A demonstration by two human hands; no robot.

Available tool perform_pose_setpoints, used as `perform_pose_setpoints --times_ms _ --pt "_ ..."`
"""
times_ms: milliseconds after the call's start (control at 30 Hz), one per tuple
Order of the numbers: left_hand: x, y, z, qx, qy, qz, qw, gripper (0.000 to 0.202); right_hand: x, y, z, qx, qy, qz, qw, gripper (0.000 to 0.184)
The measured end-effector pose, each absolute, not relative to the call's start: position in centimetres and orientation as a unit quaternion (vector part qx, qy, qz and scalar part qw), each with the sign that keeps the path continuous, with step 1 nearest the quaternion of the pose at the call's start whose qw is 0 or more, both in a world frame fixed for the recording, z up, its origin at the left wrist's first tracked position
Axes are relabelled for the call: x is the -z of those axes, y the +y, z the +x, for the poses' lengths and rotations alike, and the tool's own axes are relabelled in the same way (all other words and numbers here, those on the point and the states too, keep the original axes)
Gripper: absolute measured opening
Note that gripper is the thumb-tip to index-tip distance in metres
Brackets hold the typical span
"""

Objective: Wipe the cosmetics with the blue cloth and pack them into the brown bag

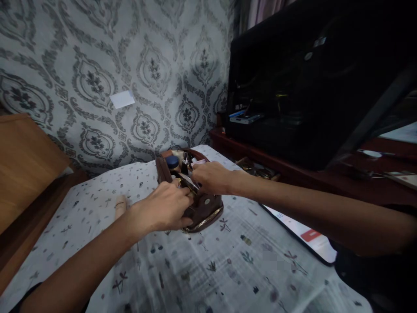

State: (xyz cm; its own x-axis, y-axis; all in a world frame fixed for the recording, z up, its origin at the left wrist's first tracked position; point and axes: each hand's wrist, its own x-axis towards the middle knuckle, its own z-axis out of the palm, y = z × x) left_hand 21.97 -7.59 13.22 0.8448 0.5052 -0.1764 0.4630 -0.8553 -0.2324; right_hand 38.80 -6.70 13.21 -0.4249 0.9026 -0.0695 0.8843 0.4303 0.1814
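A brown pouch with a gold zip lies open on a white cloth with small flower prints. Inside it stand a blue-capped container and other small items I cannot name. My left hand rests on the pouch's near side with its fingers curled onto the rim. My right hand reaches in from the right, its fingers pinched on a thin silvery object at the pouch's mouth. The two hands almost touch.
A small beige object lies on the cloth left of the pouch. A tablet with a lit screen lies at the right edge. A dark screen stands on a reddish wooden shelf. Patterned wallpaper behind, wooden board at left.
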Motion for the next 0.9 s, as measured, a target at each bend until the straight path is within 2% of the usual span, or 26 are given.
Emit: perform_pose_setpoints --times_ms 167,267,367,433,567,767,900 --pt "-13.5 -7.6 22.0 -0.108 -0.261 -0.954 0.100 0.028 -13.5 -7.2 38.4 -0.051 0.832 0.547 0.076 0.028" --pt "-13.4 -7.3 21.3 -0.057 -0.260 -0.959 0.098 0.034 -13.7 -7.9 38.8 -0.043 0.828 0.559 0.033 0.028" --pt "-13.2 -7.3 19.8 0.023 -0.288 -0.954 0.084 0.043 -13.5 -9.4 39.5 -0.033 0.814 0.578 -0.047 0.028" --pt "-13.0 -7.9 18.6 0.100 -0.324 -0.939 0.066 0.041 -13.0 -10.6 39.8 -0.017 0.809 0.581 -0.086 0.029" --pt "-11.8 -9.2 16.6 0.245 -0.405 -0.881 0.033 0.032 -11.3 -12.6 40.3 0.027 0.820 0.561 -0.112 0.029" --pt "-8.0 -8.4 16.8 0.262 -0.475 -0.835 -0.089 0.027 -9.7 -12.6 41.1 0.056 0.847 0.513 -0.128 0.027" --pt "-7.0 -7.6 17.7 0.293 -0.481 -0.818 -0.115 0.030 -9.9 -11.4 41.1 0.076 0.834 0.524 -0.154 0.020"
